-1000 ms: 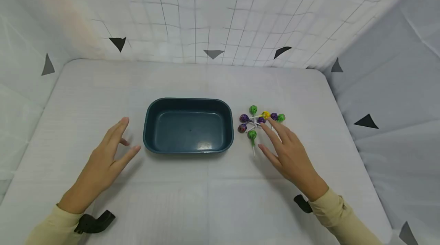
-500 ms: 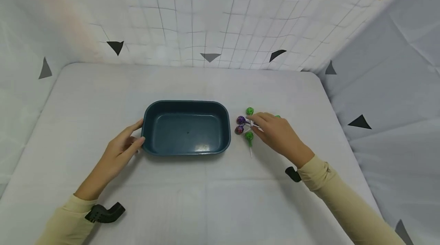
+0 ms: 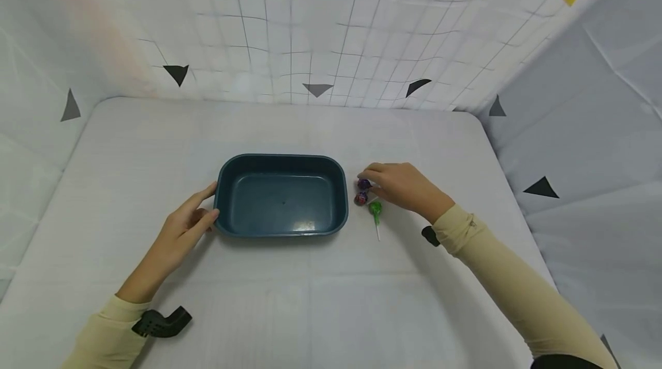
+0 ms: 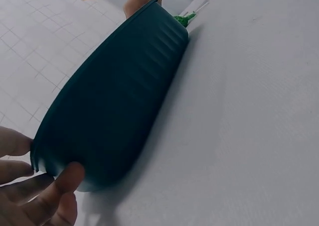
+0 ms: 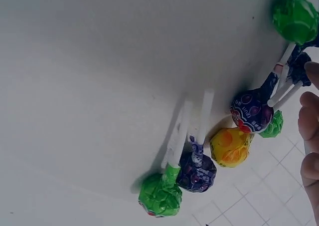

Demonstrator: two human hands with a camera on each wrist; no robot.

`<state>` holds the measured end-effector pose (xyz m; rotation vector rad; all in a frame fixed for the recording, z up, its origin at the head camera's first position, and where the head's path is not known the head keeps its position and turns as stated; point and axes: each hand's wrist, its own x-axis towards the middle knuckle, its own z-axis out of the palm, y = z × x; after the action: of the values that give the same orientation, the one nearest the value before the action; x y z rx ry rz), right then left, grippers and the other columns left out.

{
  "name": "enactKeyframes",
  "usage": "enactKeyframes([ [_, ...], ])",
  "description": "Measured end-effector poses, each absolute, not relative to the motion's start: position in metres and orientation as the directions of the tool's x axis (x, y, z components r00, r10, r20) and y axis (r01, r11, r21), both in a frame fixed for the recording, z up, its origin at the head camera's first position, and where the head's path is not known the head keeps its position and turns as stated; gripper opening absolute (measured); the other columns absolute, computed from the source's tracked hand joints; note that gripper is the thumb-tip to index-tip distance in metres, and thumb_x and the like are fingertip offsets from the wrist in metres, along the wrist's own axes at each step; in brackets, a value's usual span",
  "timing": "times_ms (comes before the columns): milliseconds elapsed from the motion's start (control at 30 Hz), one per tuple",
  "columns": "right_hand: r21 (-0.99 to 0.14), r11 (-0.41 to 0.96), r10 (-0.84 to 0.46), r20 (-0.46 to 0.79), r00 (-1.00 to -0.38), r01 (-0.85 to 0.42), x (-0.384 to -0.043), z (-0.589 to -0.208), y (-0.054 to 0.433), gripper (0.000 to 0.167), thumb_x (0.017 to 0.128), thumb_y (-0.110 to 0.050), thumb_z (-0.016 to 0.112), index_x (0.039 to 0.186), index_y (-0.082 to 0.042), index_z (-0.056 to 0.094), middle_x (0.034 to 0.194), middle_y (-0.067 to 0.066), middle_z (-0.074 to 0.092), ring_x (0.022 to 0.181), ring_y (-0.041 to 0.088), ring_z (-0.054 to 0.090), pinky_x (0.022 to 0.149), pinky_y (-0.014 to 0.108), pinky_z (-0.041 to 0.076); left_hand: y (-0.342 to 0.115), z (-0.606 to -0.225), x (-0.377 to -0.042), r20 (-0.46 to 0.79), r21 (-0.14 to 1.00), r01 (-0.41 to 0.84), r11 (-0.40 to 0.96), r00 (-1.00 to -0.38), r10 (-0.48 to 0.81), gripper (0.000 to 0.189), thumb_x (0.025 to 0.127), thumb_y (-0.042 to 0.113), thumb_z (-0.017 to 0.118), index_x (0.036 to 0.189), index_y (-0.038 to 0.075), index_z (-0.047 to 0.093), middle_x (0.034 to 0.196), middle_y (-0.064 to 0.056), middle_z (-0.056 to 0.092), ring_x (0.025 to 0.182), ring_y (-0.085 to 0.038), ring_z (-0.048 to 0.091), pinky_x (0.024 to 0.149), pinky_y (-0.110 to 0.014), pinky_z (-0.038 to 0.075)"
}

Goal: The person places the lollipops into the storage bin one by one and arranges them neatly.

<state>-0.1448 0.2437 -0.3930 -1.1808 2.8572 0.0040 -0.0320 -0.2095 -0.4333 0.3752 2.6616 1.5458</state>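
Note:
My left hand (image 3: 178, 234) touches the left end of a dark teal plastic tub (image 3: 281, 165), with index finger and thumb spread along its rim. In the left wrist view the fingertips (image 4: 73, 173) lie against the tub's outer wall. To the right of the tub, my right hand (image 3: 405, 185) is low over a cluster of wrapped lollipops, thumb and index finger around a purple lollipop (image 3: 364, 184); I cannot tell whether they pinch it. Beside it lie another dark lollipop (image 3: 361, 199) and a green lollipop (image 3: 375, 208). The hand hides the others from above.
Under that hand the right wrist view shows a yellow lollipop (image 5: 230, 147) among several green and purple ones, white sticks crossing. Everything rests on a white-covered table (image 3: 310, 311). A gridded white sheet (image 3: 331, 30) hangs behind, with grey-white sheets at both sides.
My left hand has moved right and reached the tub's end. My right hand has gone from hovering beside the lollipops to close over them, moving left with its fingers drawn together.

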Motion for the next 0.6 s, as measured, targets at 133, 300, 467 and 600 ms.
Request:
enactKeyframes([
  [133, -0.014, 0.702, -0.710, -0.079, -0.699, -0.712, -0.149, -0.395, 0.241, 0.043, 0.085, -0.013, 0.086, 0.127, -0.014, 0.074, 0.122, 0.002, 0.075, 0.099, 0.020, 0.075, 0.084, 0.037, 0.061, -0.210, -0.433, -0.032, 0.076, 0.858, 0.179, 0.481, -0.971, 0.226, 0.058, 0.109, 0.016, 0.054, 0.163, 0.013, 0.034, 0.146, -0.016, 0.056, 0.081, -0.014, 0.063, 0.069, -0.022, 0.047],
  [300, -0.015, 0.697, -0.714, -0.100, -0.693, -0.717, -0.153, -0.396, 0.239, 0.040, 0.086, -0.011, 0.085, 0.124, -0.015, 0.076, 0.117, 0.001, 0.076, 0.096, 0.020, 0.075, 0.082, 0.038, 0.061, -0.209, -0.432, -0.032, 0.074, 0.858, 0.178, 0.482, -0.971, 0.228, 0.058, 0.108, 0.016, 0.055, 0.162, 0.013, 0.035, 0.144, -0.016, 0.057, 0.081, -0.014, 0.062, 0.068, -0.023, 0.047],
  [467, -0.016, 0.702, -0.708, -0.134, -0.694, -0.712, -0.157, -0.396, 0.237, 0.031, 0.085, -0.013, 0.085, 0.115, -0.019, 0.080, 0.111, -0.002, 0.078, 0.090, 0.017, 0.075, 0.077, 0.037, 0.060, -0.209, -0.433, -0.033, 0.083, 0.862, 0.189, 0.470, -0.968, 0.236, 0.058, 0.108, 0.013, 0.055, 0.162, 0.013, 0.035, 0.139, -0.015, 0.058, 0.079, -0.013, 0.060, 0.065, -0.023, 0.046],
  [600, -0.022, 0.712, -0.694, -0.171, -0.699, -0.701, -0.161, -0.394, 0.232, 0.026, 0.086, -0.016, 0.086, 0.111, -0.018, 0.080, 0.108, -0.001, 0.079, 0.090, 0.017, 0.074, 0.078, 0.038, 0.060, -0.209, -0.433, -0.033, 0.090, 0.862, 0.194, 0.468, -0.968, 0.236, 0.058, 0.107, 0.012, 0.056, 0.162, 0.013, 0.036, 0.143, -0.014, 0.057, 0.079, -0.013, 0.059, 0.065, -0.023, 0.045],
])
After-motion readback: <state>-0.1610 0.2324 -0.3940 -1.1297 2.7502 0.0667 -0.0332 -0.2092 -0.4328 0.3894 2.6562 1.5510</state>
